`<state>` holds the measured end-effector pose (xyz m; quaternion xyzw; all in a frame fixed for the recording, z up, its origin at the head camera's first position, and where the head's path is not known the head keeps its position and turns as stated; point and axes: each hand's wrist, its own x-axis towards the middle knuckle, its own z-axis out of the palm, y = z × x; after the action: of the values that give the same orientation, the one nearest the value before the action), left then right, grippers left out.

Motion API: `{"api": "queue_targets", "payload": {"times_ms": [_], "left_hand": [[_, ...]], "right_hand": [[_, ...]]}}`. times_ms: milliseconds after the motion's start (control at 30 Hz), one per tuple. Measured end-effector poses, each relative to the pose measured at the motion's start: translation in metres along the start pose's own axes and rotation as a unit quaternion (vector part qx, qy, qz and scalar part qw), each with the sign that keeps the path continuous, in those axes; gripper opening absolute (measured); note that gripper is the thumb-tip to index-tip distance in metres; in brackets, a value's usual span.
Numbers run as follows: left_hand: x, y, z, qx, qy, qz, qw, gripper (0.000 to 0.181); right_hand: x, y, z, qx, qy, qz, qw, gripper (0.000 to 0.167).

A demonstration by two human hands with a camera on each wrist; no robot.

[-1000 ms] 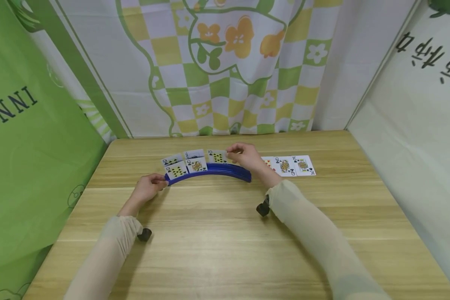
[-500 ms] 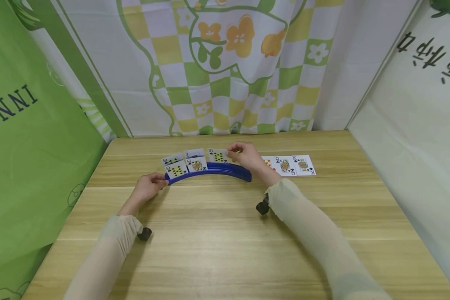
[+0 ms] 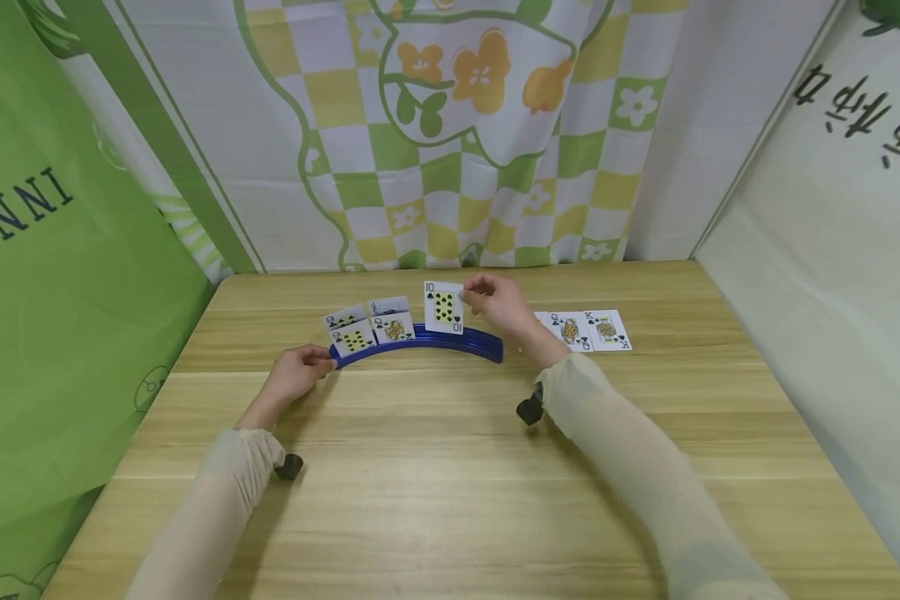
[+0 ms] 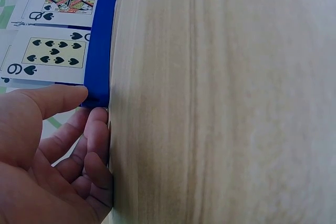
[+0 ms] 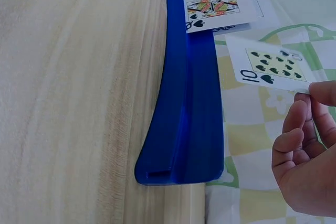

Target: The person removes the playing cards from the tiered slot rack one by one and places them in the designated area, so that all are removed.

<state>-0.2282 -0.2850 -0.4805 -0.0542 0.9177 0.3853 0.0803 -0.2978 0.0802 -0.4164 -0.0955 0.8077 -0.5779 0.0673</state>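
A curved blue card holder stands on the table, bearing playing cards in its left half. In front are a nine of spades and a queen of spades; behind each, another card shows only its upper part. My left hand pinches the holder's left end between thumb and fingers. With thumb and fingertips, my right hand holds a ten of spades by its right edge. That card is raised above the middle of the holder, apart from it in the right wrist view.
Face-up cards lie in a row right of the holder, among them a queen and a king of spades. My right forearm partly covers the row's left end. A patterned curtain hangs behind the wooden table.
The ten of spades has come up from behind the holder and now faces the head camera more fully. My right hand rose slightly with it and shifted right. My left hand stayed put.
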Motion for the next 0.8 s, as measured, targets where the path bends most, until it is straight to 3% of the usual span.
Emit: {"api": "queue_targets", "payload": {"times_ms": [800], "left_hand": [[0.000, 0.001, 0.000, 0.002, 0.000, -0.001, 1.0000, 0.038]], "right_hand": [[-0.009, 0.000, -0.019, 0.022, 0.004, -0.001, 0.9998, 0.022]]}}
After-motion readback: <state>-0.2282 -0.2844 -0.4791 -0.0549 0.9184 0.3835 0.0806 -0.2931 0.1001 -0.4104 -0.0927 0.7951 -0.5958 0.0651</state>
